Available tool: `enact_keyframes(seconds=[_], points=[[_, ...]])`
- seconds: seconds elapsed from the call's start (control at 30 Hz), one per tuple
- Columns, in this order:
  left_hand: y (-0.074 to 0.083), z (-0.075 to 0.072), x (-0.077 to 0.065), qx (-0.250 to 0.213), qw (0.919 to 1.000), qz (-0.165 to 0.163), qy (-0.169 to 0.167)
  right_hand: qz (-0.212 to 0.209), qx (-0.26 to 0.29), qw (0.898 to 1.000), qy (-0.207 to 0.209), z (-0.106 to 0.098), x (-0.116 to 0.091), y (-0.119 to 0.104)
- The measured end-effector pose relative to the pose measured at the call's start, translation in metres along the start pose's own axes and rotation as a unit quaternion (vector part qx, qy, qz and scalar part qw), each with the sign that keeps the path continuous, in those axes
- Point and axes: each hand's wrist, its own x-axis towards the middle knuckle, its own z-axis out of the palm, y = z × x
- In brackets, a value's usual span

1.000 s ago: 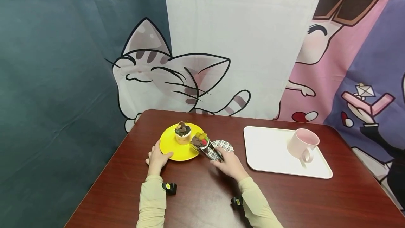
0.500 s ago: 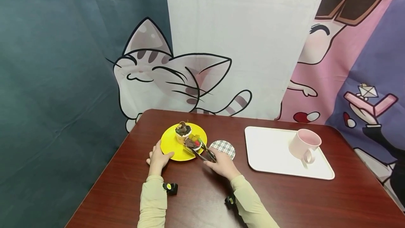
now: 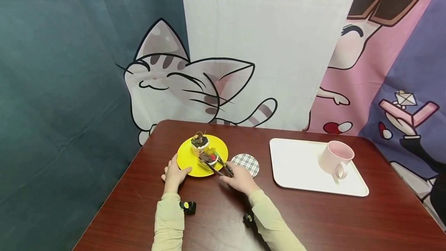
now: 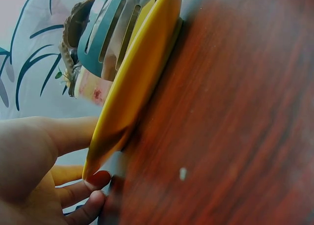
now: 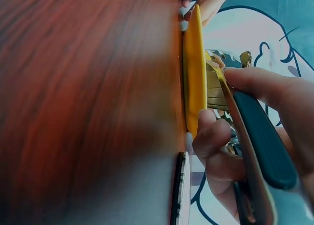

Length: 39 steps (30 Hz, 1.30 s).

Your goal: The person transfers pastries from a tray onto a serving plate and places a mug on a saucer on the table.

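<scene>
My left hand (image 3: 175,173) pinches the left rim of a yellow plate (image 3: 185,162), thumb above and fingers beneath, as the left wrist view shows. My right hand (image 3: 240,178) grips metal tongs with dark green handle pads (image 5: 265,136). Between the tongs' tips is a small cupcake (image 3: 211,158) topped with chocolate, yellow fruit and a red piece. It is over the front right part of the plate; whether it touches the plate cannot be told. Just behind it, on the plate, stands another cupcake (image 3: 199,144) with a dark topping in a pale cup.
A round checked coaster (image 3: 248,163) lies right of the plate, close to my right hand. Farther right, a white tray (image 3: 292,165) bears a pink mug (image 3: 329,160). A cartoon-printed cloth (image 3: 265,49) hangs behind the brown table (image 3: 313,220).
My right hand has moved left with the tongs, bringing the fruit-topped cupcake from the plate's right edge to over the plate. The left hand has stayed at the rim.
</scene>
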Motion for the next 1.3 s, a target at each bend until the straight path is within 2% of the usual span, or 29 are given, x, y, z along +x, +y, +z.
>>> enact_keyframes(seconds=[0.33, 0.63, 0.87, 1.3], points=[[0.001, 0.000, 0.000, 0.002, 1.0000, -0.004, -0.004, 0.026, 0.017, 0.999, -0.014, 0.000, -0.003, 0.003], [0.000, 0.001, 0.002, 0.007, 1.0000, -0.003, 0.001, 0.009, 0.013, 1.000, -0.008, -0.006, -0.012, 0.003], [0.000, 0.000, 0.000, 0.004, 1.0000, -0.003, -0.001, 0.006, 0.013, 1.000, -0.021, -0.013, -0.023, 0.004], [-0.001, 0.001, -0.002, -0.003, 1.0000, 0.003, -0.001, 0.009, -0.010, 1.000, 0.007, -0.027, -0.048, 0.011]])
